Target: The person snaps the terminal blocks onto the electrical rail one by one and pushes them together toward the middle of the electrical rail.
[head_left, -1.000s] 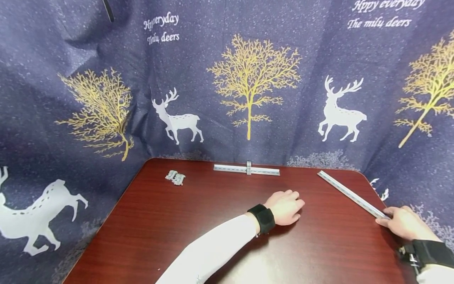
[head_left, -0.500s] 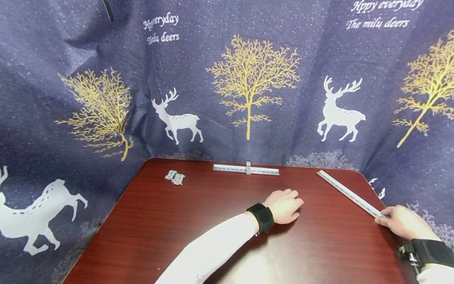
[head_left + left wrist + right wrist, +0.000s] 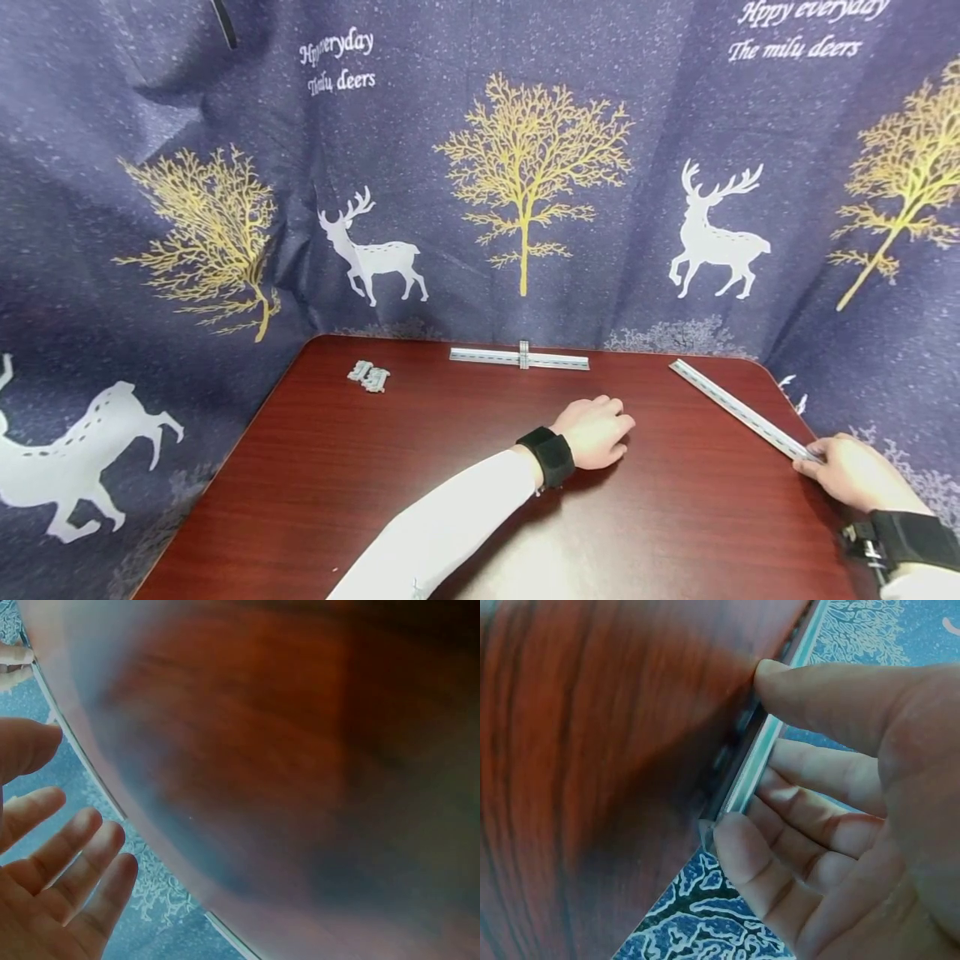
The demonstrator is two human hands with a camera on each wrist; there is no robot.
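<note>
My right hand (image 3: 862, 471) grips the near end of a slotted metal DIN rail (image 3: 738, 410) that slants along the right side of the table. Seen from the right wrist, the thumb lies over one edge of the DIN rail (image 3: 756, 754) and the other fingers curl along its far side, close to the end. My left hand (image 3: 592, 433) is low over the middle of the table, palm down and holding nothing. In the left wrist view the fingers of this left hand (image 3: 56, 881) are spread and loosely bent.
A second DIN rail (image 3: 483, 356) lies along the back edge, with a small grey clip-like block (image 3: 524, 355) across its middle. Small grey plastic pieces (image 3: 369, 376) lie at the back left of the table (image 3: 360, 483). A patterned curtain (image 3: 450, 167) hangs behind.
My left hand has shifted slightly to the left. The right hand keeps its grip on the DIN rail, which has hardly moved.
</note>
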